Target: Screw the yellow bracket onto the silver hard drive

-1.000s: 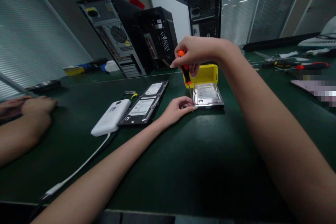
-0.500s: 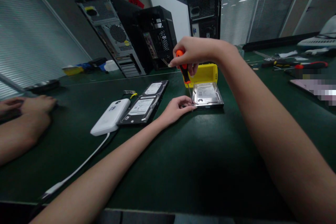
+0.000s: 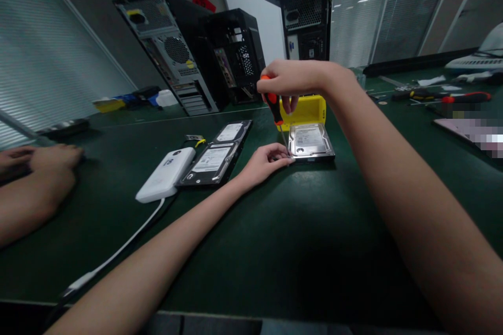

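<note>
My right hand (image 3: 286, 84) grips the orange and black handle of a screwdriver (image 3: 275, 107) from above. The screwdriver's shaft slants down to the near left corner of a silver hard drive (image 3: 310, 138), which lies flat on the green table. My left hand (image 3: 269, 161) rests on the table with its fingers curled, and thumb and fingertips pinch at that same corner, around the screwdriver's tip. The tip itself and any screw there are too small to make out. Right behind the drive stands an open yellow box (image 3: 308, 110).
Left of my hands lie two more hard drives (image 3: 214, 159) and a white cabled case (image 3: 167, 174). Computer towers (image 3: 173, 52) stand at the back. Pliers and other tools (image 3: 466, 98) lie at the right. Another person's hands (image 3: 55, 159) are at the left edge.
My right hand has turned and sunk slightly on the screwdriver handle, and the handle's top leans a little further left. My left hand and the hard drive have stayed in place.
</note>
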Action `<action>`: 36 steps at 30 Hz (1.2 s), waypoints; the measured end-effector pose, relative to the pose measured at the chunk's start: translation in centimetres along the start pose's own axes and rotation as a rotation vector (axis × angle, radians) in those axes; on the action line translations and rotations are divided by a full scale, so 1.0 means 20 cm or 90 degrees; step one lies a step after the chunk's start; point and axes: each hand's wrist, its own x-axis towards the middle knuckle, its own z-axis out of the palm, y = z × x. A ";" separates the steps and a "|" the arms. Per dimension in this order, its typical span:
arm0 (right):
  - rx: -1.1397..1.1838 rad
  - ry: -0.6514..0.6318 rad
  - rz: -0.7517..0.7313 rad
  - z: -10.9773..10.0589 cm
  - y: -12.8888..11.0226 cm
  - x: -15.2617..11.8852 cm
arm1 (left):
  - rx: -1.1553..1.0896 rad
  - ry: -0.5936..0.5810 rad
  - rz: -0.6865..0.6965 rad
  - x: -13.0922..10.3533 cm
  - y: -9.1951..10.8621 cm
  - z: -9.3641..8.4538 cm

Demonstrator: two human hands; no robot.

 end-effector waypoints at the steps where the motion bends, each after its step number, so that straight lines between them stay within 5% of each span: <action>1: 0.000 0.004 0.002 0.00 0.00 0.00 | 0.004 -0.001 -0.002 0.00 0.00 0.00; 36: 0.038 0.025 0.045 0.03 -0.03 0.01 | 0.008 -0.011 -0.007 0.01 0.02 0.00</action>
